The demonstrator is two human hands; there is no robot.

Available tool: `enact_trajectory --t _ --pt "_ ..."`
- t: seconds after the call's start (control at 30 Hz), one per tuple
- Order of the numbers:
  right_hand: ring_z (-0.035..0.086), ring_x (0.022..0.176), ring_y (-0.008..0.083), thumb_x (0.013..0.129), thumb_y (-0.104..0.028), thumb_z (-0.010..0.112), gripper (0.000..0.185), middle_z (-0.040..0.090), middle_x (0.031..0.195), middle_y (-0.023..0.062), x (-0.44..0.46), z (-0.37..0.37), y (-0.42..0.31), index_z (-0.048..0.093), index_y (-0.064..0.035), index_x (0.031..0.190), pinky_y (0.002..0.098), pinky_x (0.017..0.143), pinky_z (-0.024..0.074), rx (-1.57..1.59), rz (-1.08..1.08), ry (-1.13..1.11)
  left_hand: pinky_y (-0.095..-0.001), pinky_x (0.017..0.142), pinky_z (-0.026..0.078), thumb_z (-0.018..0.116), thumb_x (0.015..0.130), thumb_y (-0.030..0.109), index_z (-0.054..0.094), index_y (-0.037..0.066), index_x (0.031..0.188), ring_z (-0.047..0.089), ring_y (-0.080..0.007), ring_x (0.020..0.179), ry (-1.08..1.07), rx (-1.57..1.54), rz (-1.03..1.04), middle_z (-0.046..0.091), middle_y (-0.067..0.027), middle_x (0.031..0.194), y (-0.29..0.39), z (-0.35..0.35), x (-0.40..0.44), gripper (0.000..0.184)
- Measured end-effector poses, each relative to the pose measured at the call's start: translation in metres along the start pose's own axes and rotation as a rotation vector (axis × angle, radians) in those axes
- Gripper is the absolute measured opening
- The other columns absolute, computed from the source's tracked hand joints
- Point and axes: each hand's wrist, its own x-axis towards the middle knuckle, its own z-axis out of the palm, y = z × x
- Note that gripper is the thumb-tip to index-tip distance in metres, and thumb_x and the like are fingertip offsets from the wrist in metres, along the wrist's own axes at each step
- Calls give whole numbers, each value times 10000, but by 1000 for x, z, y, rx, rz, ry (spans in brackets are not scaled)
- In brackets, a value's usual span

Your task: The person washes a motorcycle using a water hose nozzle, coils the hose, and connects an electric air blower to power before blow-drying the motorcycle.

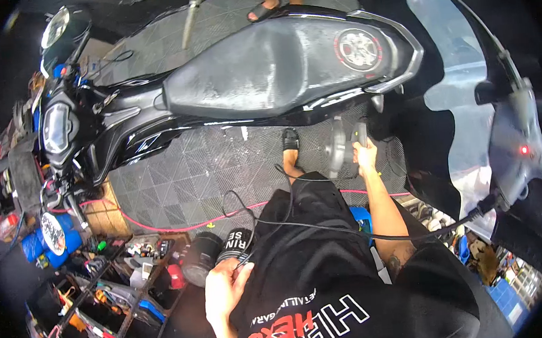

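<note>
At the lower left, my left hand (229, 284) is closed, with the thin black cable (242, 260) pinched at its fingertips. My right hand (365, 155) grips the handle of a grey tool (339, 148) with a rounded body, held low beside the rear of the motorcycle. What kind of tool it is, I cannot make out. Stretching across the view in front of me is the black motorcycle (141, 109), with its long seat (233, 71) on top. The seat looks dull with whitish smears, and a round red-and-white emblem (359, 49) marks its rear part.
Cluttered tool compartments (114, 305) fill the lower left, beside a dark cylindrical container (202, 258). A red hose (162, 229) and looping cables lie across my front. Another person's feet (264, 10) are beyond the seat. A glossy dark surface (458, 61) stands at the right.
</note>
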Motion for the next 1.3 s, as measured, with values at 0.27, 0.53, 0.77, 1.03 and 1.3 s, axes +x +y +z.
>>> enact_trajectory --t 0.27,0.53,0.77,1.03,1.3 --pt "393 448 50 868 -8 695 249 491 630 -30 -76 60 -52 598 -42 1094 245 384 314 -199 103 -431 -390 543 431 764 896 264 602 -33 775 558 -263 542 -12 -73 58 558 -158 648 -19 -8 7 359" --pt "412 467 46 873 9 693 436 514 644 -41 -186 154 -52 580 -9 1294 240 396 320 -239 16 -509 -413 611 492 728 925 318 585 -5 780 612 -323 632 -4 -54 238 578 -135 679 -82 -43 -7 382" --pt "410 419 54 869 -42 718 376 489 580 -35 -245 243 12 610 -3 1227 247 374 332 -287 -175 -389 -413 633 531 721 924 333 597 28 800 660 -301 676 29 -44 477 621 -106 712 -140 -106 -47 352" --pt "403 420 51 880 -63 712 186 503 602 -33 -261 337 70 639 -40 1049 237 371 322 -277 -225 -315 -358 597 551 772 878 332 644 37 872 686 -249 663 77 -54 718 669 -65 740 -163 -157 -93 321" --pt "418 413 63 860 -35 712 284 496 592 -50 -253 403 130 648 -51 1137 242 364 335 -151 -356 -243 -318 590 535 786 865 321 594 38 846 649 -208 633 70 -41 745 608 -45 687 -185 -161 -96 342"
